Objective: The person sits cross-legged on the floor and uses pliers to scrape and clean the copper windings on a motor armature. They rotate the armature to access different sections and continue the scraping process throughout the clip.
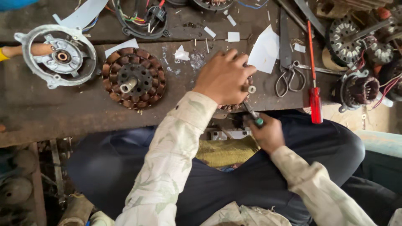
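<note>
My left hand (222, 76) lies spread over a copper-wound motor stator (234, 107) at the workbench's near edge, gripping it; only its rim and its metal shaft (250, 89) show. My right hand (266, 133) is closed round a small green-handled tool (253, 116) whose tip points up at the stator's lower edge. A second wound stator (134, 78) with a shaft lies free to the left.
A round metal motor cover (58, 55) sits at far left. Scissors (289, 62) and a red-handled screwdriver (314, 90) lie to the right, beside more wound motors (359, 90). White paper pieces (264, 50) and wiring (142, 19) litter the dark wooden bench (50, 111).
</note>
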